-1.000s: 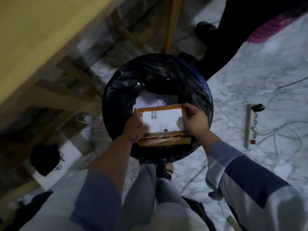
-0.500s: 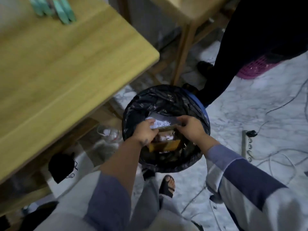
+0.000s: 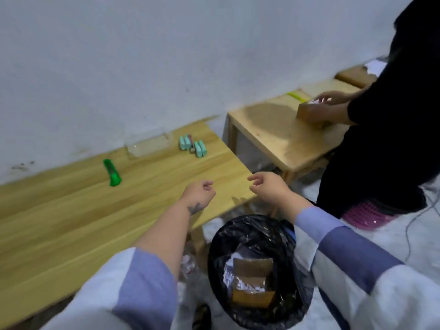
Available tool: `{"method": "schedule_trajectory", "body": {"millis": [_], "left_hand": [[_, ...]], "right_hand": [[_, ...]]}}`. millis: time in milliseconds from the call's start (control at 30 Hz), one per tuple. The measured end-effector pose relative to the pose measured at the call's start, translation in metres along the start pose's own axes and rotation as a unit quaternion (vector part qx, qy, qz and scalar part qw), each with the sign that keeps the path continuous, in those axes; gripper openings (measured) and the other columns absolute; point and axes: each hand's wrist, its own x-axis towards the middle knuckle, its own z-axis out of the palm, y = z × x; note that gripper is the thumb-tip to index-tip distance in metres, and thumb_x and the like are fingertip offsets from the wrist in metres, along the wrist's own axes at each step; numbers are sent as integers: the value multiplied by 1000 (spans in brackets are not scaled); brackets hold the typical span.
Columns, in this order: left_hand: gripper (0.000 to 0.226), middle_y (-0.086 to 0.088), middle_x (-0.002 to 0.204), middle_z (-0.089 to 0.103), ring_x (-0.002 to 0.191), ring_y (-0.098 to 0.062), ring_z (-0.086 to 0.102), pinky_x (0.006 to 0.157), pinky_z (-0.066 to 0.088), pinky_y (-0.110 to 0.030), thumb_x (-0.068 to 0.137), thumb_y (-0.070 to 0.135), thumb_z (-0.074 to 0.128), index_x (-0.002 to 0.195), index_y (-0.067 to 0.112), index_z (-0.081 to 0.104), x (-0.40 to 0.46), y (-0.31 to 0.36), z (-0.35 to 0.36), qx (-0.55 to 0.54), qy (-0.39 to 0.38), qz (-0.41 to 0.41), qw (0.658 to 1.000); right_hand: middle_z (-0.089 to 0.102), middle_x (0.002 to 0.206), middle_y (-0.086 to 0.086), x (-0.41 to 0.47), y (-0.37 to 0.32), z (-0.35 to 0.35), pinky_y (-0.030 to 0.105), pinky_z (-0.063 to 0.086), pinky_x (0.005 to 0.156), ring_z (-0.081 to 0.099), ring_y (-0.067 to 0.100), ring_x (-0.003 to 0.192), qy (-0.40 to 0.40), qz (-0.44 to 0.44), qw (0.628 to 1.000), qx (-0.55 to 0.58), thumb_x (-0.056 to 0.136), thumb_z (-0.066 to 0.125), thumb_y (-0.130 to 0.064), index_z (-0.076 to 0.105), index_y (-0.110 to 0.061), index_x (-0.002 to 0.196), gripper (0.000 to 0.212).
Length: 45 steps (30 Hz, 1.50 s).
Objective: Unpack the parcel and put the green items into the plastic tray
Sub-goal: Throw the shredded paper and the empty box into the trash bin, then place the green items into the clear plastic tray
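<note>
The emptied cardboard parcel (image 3: 252, 285) lies inside a bin lined with a black bag (image 3: 219, 253), low in the head view. My left hand (image 3: 198, 192) and my right hand (image 3: 267, 188) hover empty above the table's near corner, fingers loosely apart. Several pale green items (image 3: 192, 145) lie in a small group at the far side of the wooden table (image 3: 71, 222). To their left, against the wall, stands the clear plastic tray (image 3: 148, 146), with nothing visible inside. A bright green utility knife (image 3: 112, 173) rests left of the tray.
A second wooden table (image 3: 273, 129) stands to the right, where another person in black (image 3: 381, 115) handles a cardboard box (image 3: 309, 113). A pink basket (image 3: 366, 214) and cables lie on the marble floor. A white wall runs behind both tables.
Both hands let go of the cardboard parcel, which dropped into the bin, and rose towards the table. My view lifted from the bin to the tabletop and wall.
</note>
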Motion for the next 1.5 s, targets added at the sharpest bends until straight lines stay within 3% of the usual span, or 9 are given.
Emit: {"method": "schedule_trajectory", "body": {"millis": [267, 367, 467, 667, 767, 933, 1000, 1133, 1500], "left_hand": [[40, -9, 131, 58, 119, -26, 56, 97, 45, -34, 91, 17, 60, 130, 9, 54, 50, -21, -110, 12, 102, -7, 995], [44, -8, 138, 53, 125, -25, 51, 101, 39, -30, 91, 19, 61, 133, 11, 52, 83, -36, -148, 44, 138, -16, 989], [53, -11, 147, 40, 132, -28, 43, 105, 35, -32, 91, 22, 61, 140, 12, 43, 117, -56, -177, 59, 162, -28, 985], [85, -8, 156, 21, 141, -29, 28, 115, 27, -38, 82, 48, 68, 148, 12, 28, 179, -103, -210, 104, 237, -71, 963], [102, -7, 161, 7, 148, -24, 10, 119, 16, -39, 78, 59, 66, 153, 12, 13, 203, -120, -219, 109, 231, -92, 962], [116, -4, 162, 4, 148, -24, 8, 120, 17, -41, 73, 66, 65, 153, 13, 0, 229, -135, -220, 83, 197, -105, 971], [119, -2, 162, 2, 148, -24, 9, 119, 20, -42, 71, 67, 66, 153, 16, -4, 231, -137, -218, 63, 191, -103, 974], [119, 1, 162, -1, 148, -24, 9, 118, 22, -43, 71, 66, 67, 153, 20, -6, 231, -137, -216, 39, 193, -101, 975], [114, 2, 162, -3, 148, -24, 13, 114, 26, -39, 76, 57, 68, 153, 23, -9, 226, -128, -217, 10, 185, -97, 978]], "right_hand": [[62, 125, 9, 68, -90, 15, 29, 46, 85, 60, 24, 109, 0, -46, 999, -29, 90, 57, -22, 59, -20, 125, 35], [62, 126, 9, 110, -119, 30, 31, 46, 90, 59, 25, 113, -2, -44, 998, -46, 90, 56, -22, 59, -20, 126, 36], [59, 129, 11, 157, -141, 51, 31, 44, 92, 56, 27, 117, 3, -29, 998, -57, 89, 56, -23, 56, -21, 129, 40], [47, 134, 17, 237, -151, 104, 39, 40, 100, 50, 39, 119, 25, 38, 995, -91, 91, 49, -22, 43, -24, 137, 46], [45, 135, 13, 261, -143, 119, 38, 41, 100, 48, 37, 119, 55, 64, 993, -84, 91, 45, -13, 51, -25, 133, 44], [52, 134, 13, 290, -141, 122, 33, 42, 99, 51, 33, 120, 104, 77, 990, -51, 94, 45, -17, 58, -20, 128, 37], [53, 135, 15, 297, -148, 119, 34, 39, 102, 51, 32, 122, 104, 74, 991, -50, 96, 43, -30, 56, -18, 131, 39], [37, 145, 11, 300, -164, 123, 41, 34, 104, 37, 35, 130, 28, 79, 990, -110, 83, 50, -62, 37, -31, 141, 67], [39, 133, 8, 305, -182, 134, 43, 44, 94, 37, 34, 122, 28, 114, 984, -134, 76, 65, -51, 37, -28, 134, 69]]}}
